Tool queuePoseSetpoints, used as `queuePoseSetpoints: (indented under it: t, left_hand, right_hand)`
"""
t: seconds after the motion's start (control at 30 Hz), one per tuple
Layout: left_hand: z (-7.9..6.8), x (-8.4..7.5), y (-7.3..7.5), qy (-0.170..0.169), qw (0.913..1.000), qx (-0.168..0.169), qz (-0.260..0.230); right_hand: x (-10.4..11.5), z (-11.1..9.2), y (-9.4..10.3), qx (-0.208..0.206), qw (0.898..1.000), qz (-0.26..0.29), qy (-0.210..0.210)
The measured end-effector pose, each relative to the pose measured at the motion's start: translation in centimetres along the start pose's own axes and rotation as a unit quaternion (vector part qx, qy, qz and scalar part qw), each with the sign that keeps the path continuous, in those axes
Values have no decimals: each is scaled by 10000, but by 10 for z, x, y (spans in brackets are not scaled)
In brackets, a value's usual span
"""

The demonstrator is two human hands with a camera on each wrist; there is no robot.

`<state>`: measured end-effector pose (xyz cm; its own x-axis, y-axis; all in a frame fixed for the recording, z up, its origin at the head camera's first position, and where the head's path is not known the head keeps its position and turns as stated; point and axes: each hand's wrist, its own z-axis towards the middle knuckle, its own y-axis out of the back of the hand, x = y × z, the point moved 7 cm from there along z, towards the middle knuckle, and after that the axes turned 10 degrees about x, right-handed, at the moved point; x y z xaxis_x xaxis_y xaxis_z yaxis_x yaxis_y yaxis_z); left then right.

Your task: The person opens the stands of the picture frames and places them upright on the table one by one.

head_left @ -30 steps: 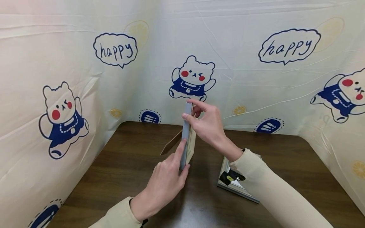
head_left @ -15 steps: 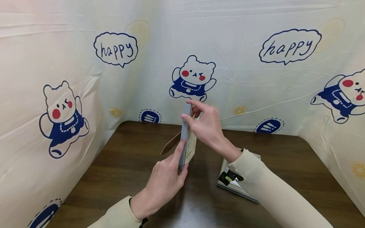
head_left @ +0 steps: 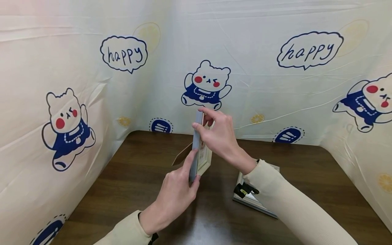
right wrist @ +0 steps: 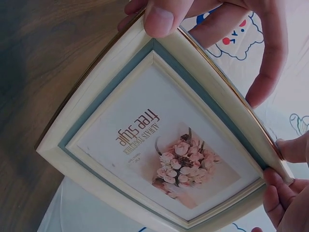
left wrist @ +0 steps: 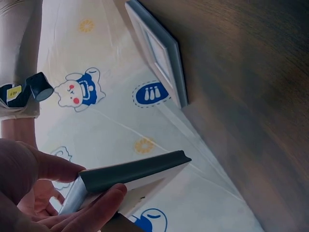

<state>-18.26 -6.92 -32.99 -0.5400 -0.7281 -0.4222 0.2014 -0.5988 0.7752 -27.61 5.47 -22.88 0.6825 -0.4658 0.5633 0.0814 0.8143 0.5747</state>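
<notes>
A cream picture frame [head_left: 194, 149] with a blue-grey side edge is held upright, almost edge-on in the head view. Its brown stand flap [head_left: 182, 154] sticks out at the back left. My left hand [head_left: 175, 190] grips the near lower corner, index finger along the edge and thumb at the front. At the top corner my right hand [head_left: 221, 136] pinches the frame between thumb and fingers. The right wrist view shows its front: a picture [right wrist: 169, 150] of pink flowers with "free style" lettering, inside a blue-green inner band.
A second frame [head_left: 255, 203] lies on the brown wooden table [head_left: 131, 194], partly hidden below my right forearm. Cream cloth walls [head_left: 260, 85] printed with bears surround the table at the back and sides.
Both hands have shifted the frame slightly left and turned it, so more of its front shows. Their hold looks the same, and the second frame has stayed in place.
</notes>
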Motion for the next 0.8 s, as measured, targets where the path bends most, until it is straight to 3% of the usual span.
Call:
queuePoseSetpoints:
  t: [0.6,0.8]
  left_hand:
    - [-2,4,3,68,9997,-149,-154]
    - [-2,10,2,199,9989,-93,-409]
  right_hand:
    - [6,1,-3,59,9987,-470,194]
    - [7,1,-3,119,9982,-517,262]
